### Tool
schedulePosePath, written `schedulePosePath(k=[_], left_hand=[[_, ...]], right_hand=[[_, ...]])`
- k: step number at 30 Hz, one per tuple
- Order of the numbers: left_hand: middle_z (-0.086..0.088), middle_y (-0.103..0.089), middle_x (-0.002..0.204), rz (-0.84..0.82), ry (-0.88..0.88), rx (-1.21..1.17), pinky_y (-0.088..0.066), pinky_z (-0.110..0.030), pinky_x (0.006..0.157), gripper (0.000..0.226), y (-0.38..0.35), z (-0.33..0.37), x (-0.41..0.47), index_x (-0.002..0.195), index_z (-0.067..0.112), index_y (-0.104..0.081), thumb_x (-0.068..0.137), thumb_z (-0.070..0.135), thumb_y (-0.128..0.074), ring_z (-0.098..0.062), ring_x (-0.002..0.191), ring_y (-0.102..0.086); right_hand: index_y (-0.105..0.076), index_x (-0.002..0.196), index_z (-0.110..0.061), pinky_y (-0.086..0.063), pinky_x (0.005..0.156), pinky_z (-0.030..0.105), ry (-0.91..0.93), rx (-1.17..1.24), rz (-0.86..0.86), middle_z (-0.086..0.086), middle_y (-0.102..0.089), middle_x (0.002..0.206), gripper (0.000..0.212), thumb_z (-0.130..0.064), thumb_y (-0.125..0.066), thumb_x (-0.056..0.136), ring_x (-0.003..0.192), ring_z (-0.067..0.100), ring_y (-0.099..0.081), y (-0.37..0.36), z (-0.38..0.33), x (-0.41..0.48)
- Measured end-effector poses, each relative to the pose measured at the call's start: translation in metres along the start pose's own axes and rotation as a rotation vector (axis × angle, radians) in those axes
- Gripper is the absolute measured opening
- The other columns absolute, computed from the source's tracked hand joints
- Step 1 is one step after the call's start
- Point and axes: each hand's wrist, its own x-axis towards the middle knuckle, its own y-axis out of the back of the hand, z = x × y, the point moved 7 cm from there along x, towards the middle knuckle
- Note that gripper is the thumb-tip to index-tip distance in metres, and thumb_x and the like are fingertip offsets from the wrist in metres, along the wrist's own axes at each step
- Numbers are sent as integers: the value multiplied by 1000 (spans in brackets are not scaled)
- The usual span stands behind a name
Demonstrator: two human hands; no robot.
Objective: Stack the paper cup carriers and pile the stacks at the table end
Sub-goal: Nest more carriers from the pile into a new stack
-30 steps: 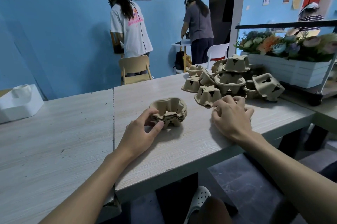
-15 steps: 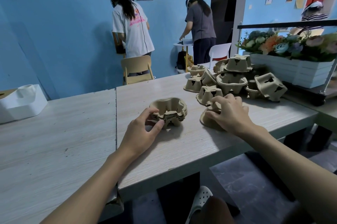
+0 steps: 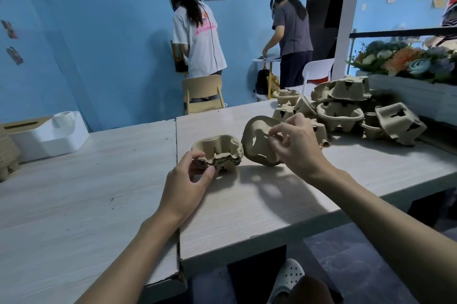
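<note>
While both my hands are busy on the table [image 3: 247, 204], status:

L hand: my left hand [image 3: 184, 186] curled at near-left edge of the stack [image 3: 218, 154]; thumb + index pinch its rim, other fingers loosely bent.
Stack: several nested carriers, cups open upward, sitting flat on table just right of the seam between the two tabletops. Long axis runs roughly left-right. Layered rims show as ragged steps on the side facing me.
R hand: my right hand [image 3: 295, 146] partly closed, fingertips gripping the loose carrier [image 3: 259, 144]; thumb + index on its upper right edge, rest of fingers half open.
Loose carrier: tipped up on edge, nearly vertical, flat face toward me/left, lower edge at or just above table, can't tell which. Just beside stack's right end; touching or not, can't tell. Long axis slants up-left to down-right.
Look: brown moulded pulp, matte, rounded lobes, small torn-looking slots through the face.
Pile: unsorted carriers [image 3: 346, 108] heaped at far right of table, some upside down, some on their sides, behind my R hand.
</note>
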Motion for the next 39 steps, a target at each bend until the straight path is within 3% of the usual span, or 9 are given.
schedulePosePath(k=[3,5,10,14,20,27,33,36,39], left_hand=[[19,-69,97,23,-6,30,-51,-19,84,25,0,-5,-4,111,31,-60,91,24,-72,2,94,-66],[21,-68,97,24,-17,40,-51,-17,84,25,0,-5,-5,112,31,-59,91,23,-71,4,94,-65],[22,-68,96,30,-25,62,-50,-13,81,25,1,-4,-5,114,30,-60,91,25,-71,7,92,-64],[22,-68,96,46,-22,60,-51,-14,81,26,2,-3,-5,114,29,-61,91,24,-72,7,91,-64],[21,-69,93,79,-18,58,-53,-23,82,25,4,-6,-5,113,27,-62,90,23,-72,4,89,-65],[24,-67,93,72,-21,65,-50,-12,79,26,4,-5,-5,114,28,-61,91,23,-72,9,91,-63],[24,-66,92,71,-6,61,-49,-11,78,26,4,-3,-4,114,29,-61,91,23,-72,9,90,-63],[26,-65,92,67,-2,55,-49,-13,79,27,4,-3,-5,114,30,-61,91,23,-72,12,89,-62],[27,-65,93,66,-2,45,-49,-14,80,27,5,-3,-5,114,30,-61,91,23,-72,14,90,-61]], right_hand=[[-69,97,-25,-44,100,48,-27,91,-84,8,-42,127,13,-25,-73,85,114,28,-48,-9,1,-1],[-64,104,-28,-47,98,38,-31,171,-148,8,-41,133,22,-21,-72,85,102,22,-53,-17,1,-4],[-46,128,-23,-35,79,1,-52,288,-104,-1,-46,115,57,-12,-76,81,101,14,-48,-17,-3,-7],[-40,135,-10,-41,86,20,-14,215,-23,3,-53,111,68,-3,-76,78,102,18,-53,-16,-6,-1],[-60,124,-4,-49,89,42,207,-6,-189,12,-65,110,34,-4,-59,90,99,30,-61,-33,-23,0],[-58,126,-33,-23,91,38,99,-254,-261,-9,-48,133,45,-48,-66,84,126,19,-32,-14,-1,-11],[-60,113,-19,-33,104,35,-82,-103,-342,12,-31,138,31,-19,-71,84,130,30,-36,-24,33,-16],[-64,109,-15,-36,92,22,-108,-23,-315,11,-46,123,23,-15,-70,87,116,25,-47,-30,37,-17],[-72,95,-13,-44,78,30,-152,6,-167,10,-66,95,9,-14,-70,87,95,24,-59,-21,42,-11]])
